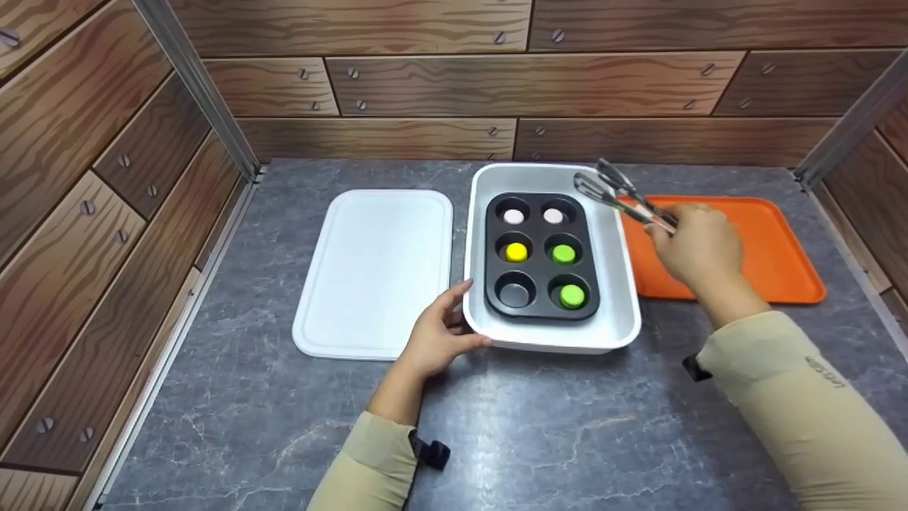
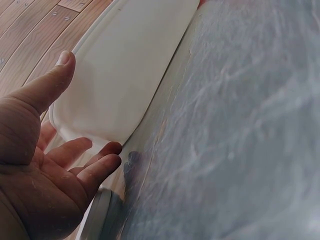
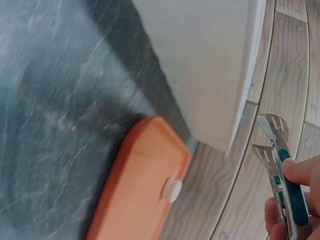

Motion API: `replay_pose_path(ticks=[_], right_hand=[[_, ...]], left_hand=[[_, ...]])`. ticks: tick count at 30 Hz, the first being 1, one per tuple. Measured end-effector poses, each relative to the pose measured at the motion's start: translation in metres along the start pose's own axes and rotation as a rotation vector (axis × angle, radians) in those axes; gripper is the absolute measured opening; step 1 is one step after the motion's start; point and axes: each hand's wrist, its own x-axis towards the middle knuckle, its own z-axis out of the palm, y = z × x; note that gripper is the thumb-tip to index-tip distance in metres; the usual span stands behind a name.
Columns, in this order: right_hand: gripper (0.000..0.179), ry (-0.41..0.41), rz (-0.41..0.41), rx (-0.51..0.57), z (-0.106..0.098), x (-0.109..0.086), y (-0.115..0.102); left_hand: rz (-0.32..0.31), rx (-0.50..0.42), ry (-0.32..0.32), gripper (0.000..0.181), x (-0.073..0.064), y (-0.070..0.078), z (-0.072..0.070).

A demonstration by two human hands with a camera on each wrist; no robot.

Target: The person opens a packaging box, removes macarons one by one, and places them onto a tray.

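My right hand [image 1: 702,241] holds a pair of metal tongs [image 3: 280,170] with dark green grips and slotted ends. Their arms stand apart with nothing between the tips, over the right rim of a white rectangular bin [image 1: 617,305]. Inside the bin sits a black muffin pan [image 1: 535,312]. Two pale pink round pieces [image 1: 513,216] occupy its far cups, a yellow piece [image 1: 516,252] and a green piece [image 1: 564,253] the middle ones. Another green piece [image 1: 572,296] is in the near right cup; the near left cup is empty. My left hand [image 1: 436,337] touches the bin's near left corner, thumb and fingers spread.
An orange tray [image 1: 780,248] lies right of the bin, partly behind my right hand; a small white round piece [image 3: 172,190] is on it. Left of the bin lies a flat white lid [image 1: 376,277]. Wood-patterned walls [image 1: 425,85] enclose the grey marbled table [image 1: 539,440].
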Motion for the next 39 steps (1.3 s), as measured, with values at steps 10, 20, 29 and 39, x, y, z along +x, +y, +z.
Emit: replay_pose_path(ticks=[10,20,29,39], right_hand=[[0.034,0.005,-0.096,0.037,0.001,-0.011,-0.029],[0.032,-0.123,-0.120,0.024,0.005,-0.013,-0.056],[0.026,-0.178,-0.175,0.012,0.014,-0.017,-0.066],[0.024,-0.204,-0.175,-0.028,0.015,-0.019,-0.070]], left_hand=[[0.003,0.003,-0.002,0.098,0.000,0.000,0.001],[-0.003,-0.007,-0.003,0.097,-0.001,0.000,0.000],[-0.008,0.000,0.000,0.097,-0.001,-0.001,0.001],[0.003,-0.024,0.000,0.097,-0.001,0.000,0.001]])
